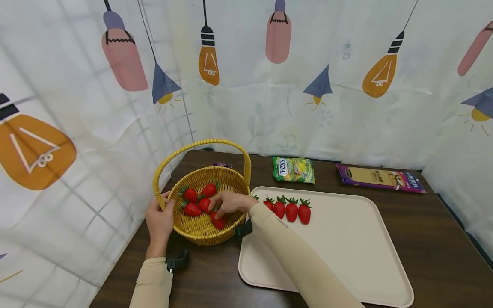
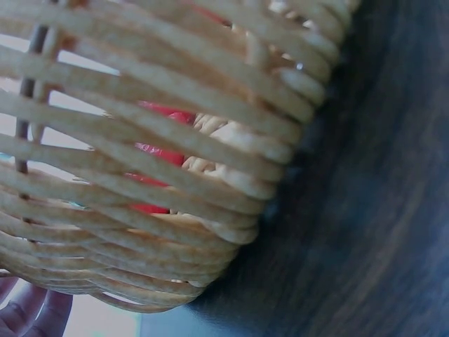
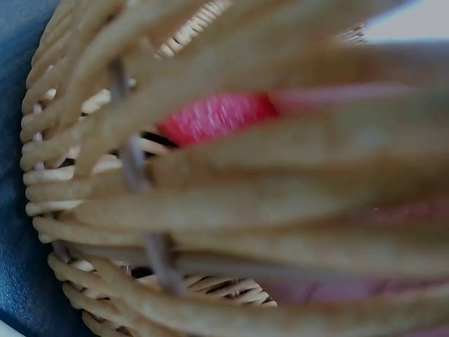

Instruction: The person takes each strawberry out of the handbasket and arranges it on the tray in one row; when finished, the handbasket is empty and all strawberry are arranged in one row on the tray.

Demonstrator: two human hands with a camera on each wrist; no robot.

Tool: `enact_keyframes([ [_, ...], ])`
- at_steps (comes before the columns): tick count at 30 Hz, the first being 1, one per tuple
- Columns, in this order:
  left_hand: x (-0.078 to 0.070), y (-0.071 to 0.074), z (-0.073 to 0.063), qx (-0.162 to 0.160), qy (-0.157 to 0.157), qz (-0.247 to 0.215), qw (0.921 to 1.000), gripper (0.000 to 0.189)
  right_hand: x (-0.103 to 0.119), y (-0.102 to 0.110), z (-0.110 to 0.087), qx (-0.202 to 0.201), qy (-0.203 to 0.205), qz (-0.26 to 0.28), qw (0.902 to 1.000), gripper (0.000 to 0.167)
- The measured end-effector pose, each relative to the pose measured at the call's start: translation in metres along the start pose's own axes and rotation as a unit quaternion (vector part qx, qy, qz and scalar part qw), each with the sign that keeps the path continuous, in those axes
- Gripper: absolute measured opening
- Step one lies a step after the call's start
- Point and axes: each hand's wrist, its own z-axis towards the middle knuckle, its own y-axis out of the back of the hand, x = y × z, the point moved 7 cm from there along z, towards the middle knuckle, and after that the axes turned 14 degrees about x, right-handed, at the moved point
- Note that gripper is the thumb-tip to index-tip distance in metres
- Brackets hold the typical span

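Observation:
A yellow wicker basket with a tall arched handle stands on the table, several red strawberries lying inside it. My left hand grips the basket's left rim at the foot of the handle, thumb on the inner side. Reaching in over the right rim, my right hand pinches the top of a strawberry low in the basket; its fingers partly cover the fruit. In the left wrist view, basket weave fills much of the picture. Through the weave in the right wrist view, a strawberry shows red.
A cream tray lies right of the basket, with a row of strawberries near its far edge, partly behind my right arm. Beyond it are a green candy bag and a long purple packet. A patterned curtain hangs behind the table.

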Motion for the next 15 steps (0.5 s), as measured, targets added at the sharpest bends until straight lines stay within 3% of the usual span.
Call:
enact_keyframes([
  [5, -0.001, 0.0, 0.0, -0.001, 0.0, 0.0, 1.0, 0.011, 0.005, -0.01, -0.001, 0.07, 0.023, -0.026, 0.997, 0.03],
  [11, -0.002, 0.0, 0.0, -0.002, 0.0, 0.004, 1.0, 0.011, 0.007, -0.016, 0.001, 0.109, 0.047, -0.019, 0.9927, 0.029],
  [15, -0.002, 0.0, -0.001, -0.003, 0.0, 0.004, 1.0, 0.011, 0.006, -0.021, 0.002, 0.145, 0.05, -0.041, 0.9873, 0.029],
])
